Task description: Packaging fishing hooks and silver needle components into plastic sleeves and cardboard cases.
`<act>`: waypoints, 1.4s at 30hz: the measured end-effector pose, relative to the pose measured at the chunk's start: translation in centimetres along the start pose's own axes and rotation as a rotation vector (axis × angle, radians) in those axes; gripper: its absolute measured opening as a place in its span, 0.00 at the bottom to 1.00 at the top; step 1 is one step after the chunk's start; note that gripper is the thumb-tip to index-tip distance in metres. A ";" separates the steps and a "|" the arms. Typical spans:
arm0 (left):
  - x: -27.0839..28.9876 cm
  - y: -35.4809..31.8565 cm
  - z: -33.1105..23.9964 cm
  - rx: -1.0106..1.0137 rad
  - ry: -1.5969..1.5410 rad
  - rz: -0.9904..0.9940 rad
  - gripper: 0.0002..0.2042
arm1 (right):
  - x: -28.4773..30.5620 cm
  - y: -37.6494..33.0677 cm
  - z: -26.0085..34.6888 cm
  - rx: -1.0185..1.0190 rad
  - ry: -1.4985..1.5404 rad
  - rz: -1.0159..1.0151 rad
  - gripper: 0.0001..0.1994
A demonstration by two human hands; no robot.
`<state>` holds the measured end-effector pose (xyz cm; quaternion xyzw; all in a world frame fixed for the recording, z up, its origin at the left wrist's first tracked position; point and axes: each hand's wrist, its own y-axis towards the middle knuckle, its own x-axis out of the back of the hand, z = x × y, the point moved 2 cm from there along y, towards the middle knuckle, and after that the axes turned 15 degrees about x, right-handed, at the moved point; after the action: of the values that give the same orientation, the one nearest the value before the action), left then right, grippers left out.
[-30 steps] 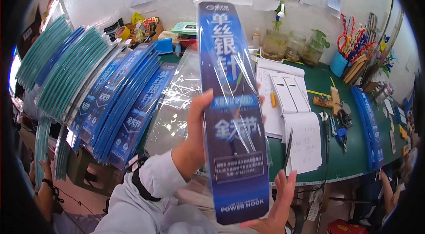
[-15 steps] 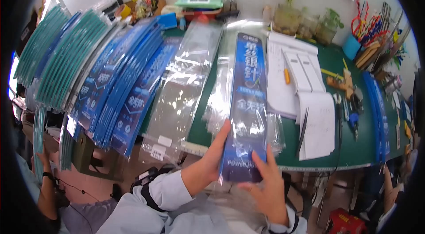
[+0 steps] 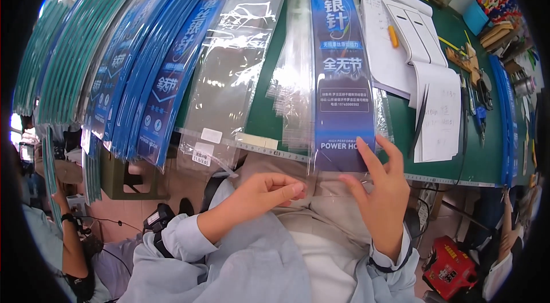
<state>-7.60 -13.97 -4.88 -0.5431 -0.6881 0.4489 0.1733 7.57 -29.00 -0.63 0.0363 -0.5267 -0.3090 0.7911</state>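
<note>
A long blue printed packaging card (image 3: 344,82) in a clear plastic sleeve lies on the pile of clear bags (image 3: 289,82), its lower end reaching the table's front edge. My right hand (image 3: 381,191) is open at the lower right corner of the card. Its index fingertip rests on the card's face, with the thumb apart near the lower end. Just left of the card's lower end is my left hand (image 3: 260,200), fingers curled and thumb pressed against them. Whether anything small is inside that hand is hidden.
Left of the card, a clear bag (image 3: 235,68) lies beside overlapping blue packages (image 3: 166,85) and green-edged packages (image 3: 80,56). Papers (image 3: 438,114), an orange cutter (image 3: 393,36) and pliers (image 3: 480,111) lie to the right. Another person's arm (image 3: 70,240) shows at the lower left.
The blue package has come down flat onto the pile. My left hand has let go of its side and drawn back toward me; my right hand stays at its lower end. The view has tilted downward.
</note>
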 end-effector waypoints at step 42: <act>3.0 -3.7 -1.5 -0.284 0.736 -0.444 0.09 | 11.6 -15.5 -12.1 -0.715 -0.168 -0.045 0.08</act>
<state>-9.78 -10.62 -1.82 -0.5240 -0.7355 0.0791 0.4222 13.87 -50.89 -2.51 -0.2564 -0.4477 -0.4926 0.7008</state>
